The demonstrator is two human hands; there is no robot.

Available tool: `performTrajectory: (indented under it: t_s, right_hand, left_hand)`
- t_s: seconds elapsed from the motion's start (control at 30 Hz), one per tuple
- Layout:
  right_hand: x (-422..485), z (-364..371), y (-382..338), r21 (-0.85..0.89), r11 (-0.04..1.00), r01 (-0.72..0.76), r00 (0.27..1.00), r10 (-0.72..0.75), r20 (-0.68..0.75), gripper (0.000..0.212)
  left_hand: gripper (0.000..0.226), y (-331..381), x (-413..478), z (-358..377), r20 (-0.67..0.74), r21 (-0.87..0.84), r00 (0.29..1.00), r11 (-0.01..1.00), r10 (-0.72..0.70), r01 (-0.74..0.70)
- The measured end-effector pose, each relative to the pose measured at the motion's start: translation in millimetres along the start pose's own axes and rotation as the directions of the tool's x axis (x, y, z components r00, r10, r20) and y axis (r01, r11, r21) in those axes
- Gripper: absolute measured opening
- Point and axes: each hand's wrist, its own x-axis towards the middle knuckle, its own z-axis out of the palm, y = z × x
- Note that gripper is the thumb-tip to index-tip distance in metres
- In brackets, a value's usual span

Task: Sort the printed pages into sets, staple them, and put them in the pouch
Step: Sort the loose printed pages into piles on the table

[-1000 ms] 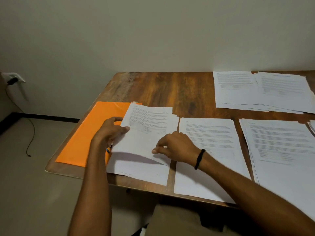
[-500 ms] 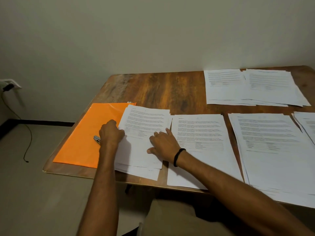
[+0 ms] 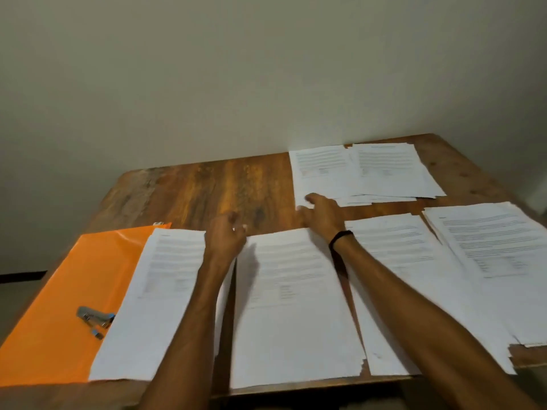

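Printed pages (image 3: 296, 306) lying in stacks across centre and right; orange pouch (image 3: 74, 291) lower left, stapler (image 3: 94, 316) sitting on it. Right hand (image 3: 321, 216) splayed, touching corner of upper-right stack (image 3: 322, 170); left hand (image 3: 225, 235) hovering, loosely curled, empty. Risk: dragging overlapped sheets, mixing sets.

The pouch (image 3: 68, 306) at 8 o'clock is plain bright orange; the stapler (image 3: 94, 316) on it is silver-grey with blue parts. The pages (image 3: 296, 315) are white with grey lines of print. The table (image 3: 207, 187) is brown wood with dark streaky grain. The wristband (image 3: 340, 236) is black, the wall (image 3: 207, 84) pale greyish beige.
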Motion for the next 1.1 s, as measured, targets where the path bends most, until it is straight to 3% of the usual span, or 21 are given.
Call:
performTrajectory:
  t_s: [0.1, 0.23, 0.37, 0.5, 0.7, 0.93, 1.1]
  right_hand:
    - [43.2, -37.7, 48.8, -0.076, 0.976, -0.206, 0.97, 0.193, -0.15, 0.044]
    - [76.1, -57.6, 84.8, -0.189, 0.893, -0.408, 0.907, 0.373, -0.196, 0.054]
    - [84.7, -46.3, 88.2, -0.333, 0.852, -0.405, 0.912, 0.348, -0.217, 0.061]
    - [87.9, -26.3, 84.3, -0.427, 0.823, -0.376, 0.92, 0.276, -0.279, 0.053]
    - [90.4, -18.1, 76.8, -0.509, 0.765, -0.394, 0.915, 0.273, -0.298, 0.043]
    - [93.3, -51.5, 106.3, -0.477, 0.725, -0.497, 0.858, 0.329, -0.394, 0.056]
    - [97.2, -48.7, 107.0, -0.385, 0.852, -0.355, 0.911, 0.222, -0.347, 0.056]
  left_hand:
    - [0.029, 42.0, 32.7, 48.8, 0.101, -0.046, 0.99, 0.995, 0.095, -0.091]
    - [0.053, 81.5, 74.8, 115.4, 0.203, 0.069, 0.955, 0.97, 0.215, -0.233]
    - [0.072, 77.9, 111.1, 160.2, 0.341, 0.305, 0.918, 0.901, 0.2, -0.31]
    - [0.064, 69.2, 132.0, 180.0, 0.434, 0.322, 0.888, 0.894, 0.152, -0.31]
    - [0.061, 64.2, 134.3, 178.5, 0.423, 0.328, 0.879, 0.867, 0.22, -0.376]
    - [0.027, 54.3, 122.7, 165.9, 0.25, 0.238, 0.903, 0.881, 0.35, -0.408]
    - [0.016, 53.2, 110.8, 156.7, 0.224, 0.273, 0.911, 0.875, 0.347, -0.4]
